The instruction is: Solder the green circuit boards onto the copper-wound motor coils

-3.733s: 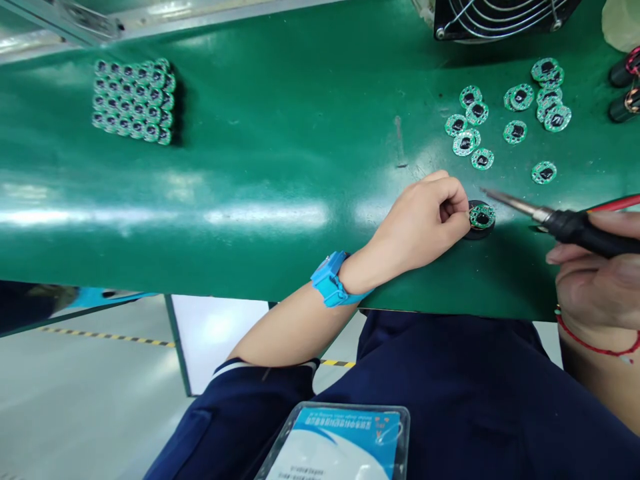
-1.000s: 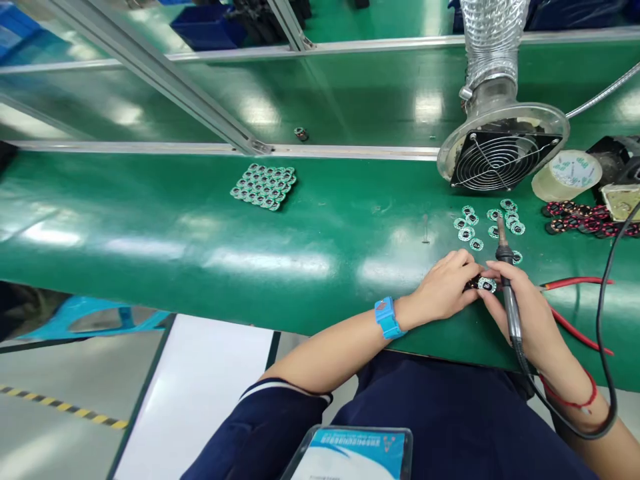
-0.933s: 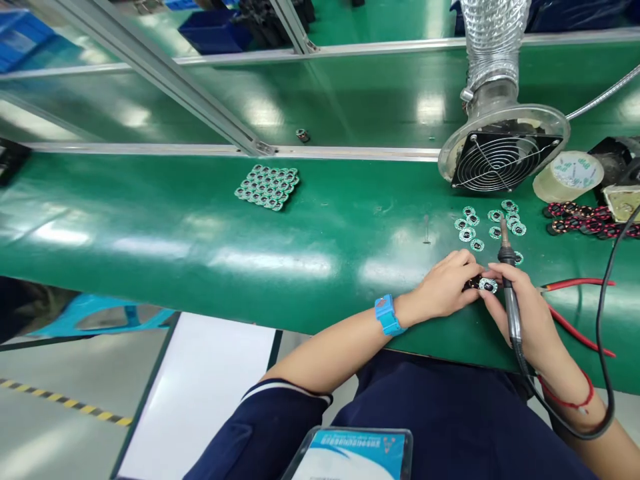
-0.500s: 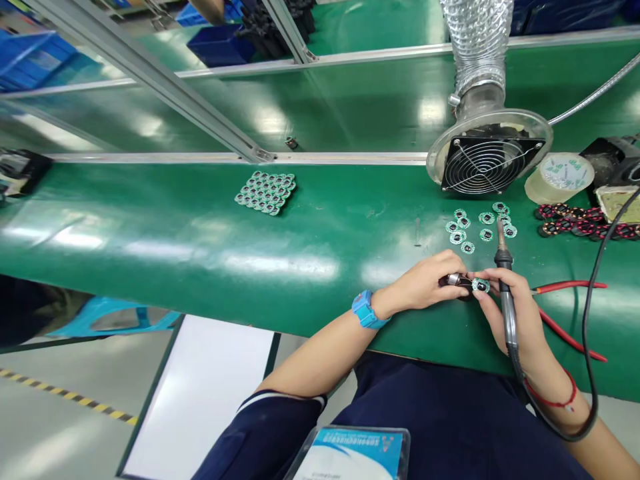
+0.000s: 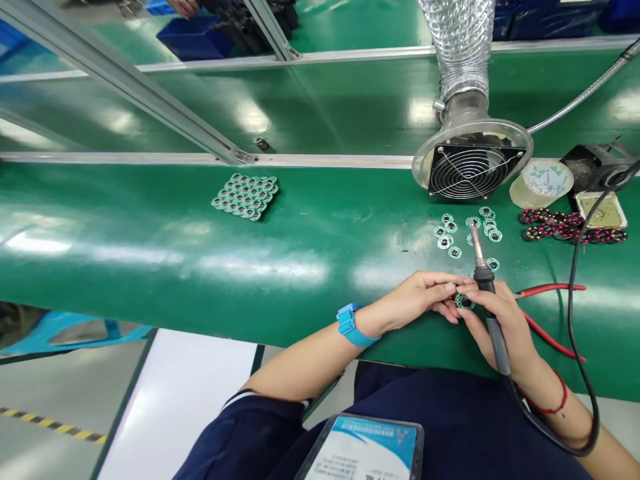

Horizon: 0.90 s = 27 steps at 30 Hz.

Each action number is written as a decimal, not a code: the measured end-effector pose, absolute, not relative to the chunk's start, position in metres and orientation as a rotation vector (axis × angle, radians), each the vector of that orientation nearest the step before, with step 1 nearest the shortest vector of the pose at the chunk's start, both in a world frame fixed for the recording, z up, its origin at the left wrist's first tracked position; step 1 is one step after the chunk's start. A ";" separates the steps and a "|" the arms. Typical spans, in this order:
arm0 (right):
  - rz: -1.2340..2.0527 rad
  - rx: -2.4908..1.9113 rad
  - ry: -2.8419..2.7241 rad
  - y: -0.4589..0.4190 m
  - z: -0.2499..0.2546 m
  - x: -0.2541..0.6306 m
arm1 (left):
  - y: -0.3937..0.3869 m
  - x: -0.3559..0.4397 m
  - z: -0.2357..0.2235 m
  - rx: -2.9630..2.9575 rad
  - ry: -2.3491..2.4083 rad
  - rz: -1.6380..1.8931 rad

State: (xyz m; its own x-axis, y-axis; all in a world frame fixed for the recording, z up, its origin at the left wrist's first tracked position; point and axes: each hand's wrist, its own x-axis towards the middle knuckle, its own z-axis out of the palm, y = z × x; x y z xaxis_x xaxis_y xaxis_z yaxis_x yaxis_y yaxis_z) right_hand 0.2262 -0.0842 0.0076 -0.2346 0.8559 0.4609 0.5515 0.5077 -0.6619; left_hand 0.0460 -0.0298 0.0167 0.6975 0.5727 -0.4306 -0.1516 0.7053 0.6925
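Observation:
My left hand is closed at the fingertips, pinching a small dark cylindrical part with thin wires that the fingers now almost wholly hide. Between the fingertips of both hands is a small round green circuit board. My right hand pinches the board's edge while a soldering iron lies across that palm, its tip pointing away from me. Loose round circuit boards are scattered on the green bench beyond the iron tip. Red-handled pliers rest open to the right of my right hand.
A fume extractor fan hangs over the bench's back. Right of it are a tape roll, rows of copper-wound coils and a sponge tray. A panel of joined boards lies left. The iron's black cord loops at right.
The view has shifted slightly. My left fingers have closed over the cylindrical part, which showed before. The soldering iron has tilted to the left, and both hands are closer together.

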 end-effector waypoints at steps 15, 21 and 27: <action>0.279 -1.390 -2.043 -0.086 -0.003 0.195 | -0.037 0.039 0.013 0.806 0.806 0.541; 0.228 -1.490 -2.005 -0.073 0.005 0.247 | -0.001 0.009 0.020 1.128 1.125 0.613; 0.121 -1.699 -1.817 -0.018 0.004 0.316 | 0.060 -0.043 0.010 1.405 1.473 0.641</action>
State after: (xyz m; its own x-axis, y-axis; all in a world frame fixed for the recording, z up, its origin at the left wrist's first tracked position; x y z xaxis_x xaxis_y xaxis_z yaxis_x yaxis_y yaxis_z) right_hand 0.3160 -0.0182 0.0040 0.0404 0.9230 0.3827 0.8640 0.1601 -0.4774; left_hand -0.0428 0.0599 0.0097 0.1312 0.9509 -0.2803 0.4429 0.1968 0.8747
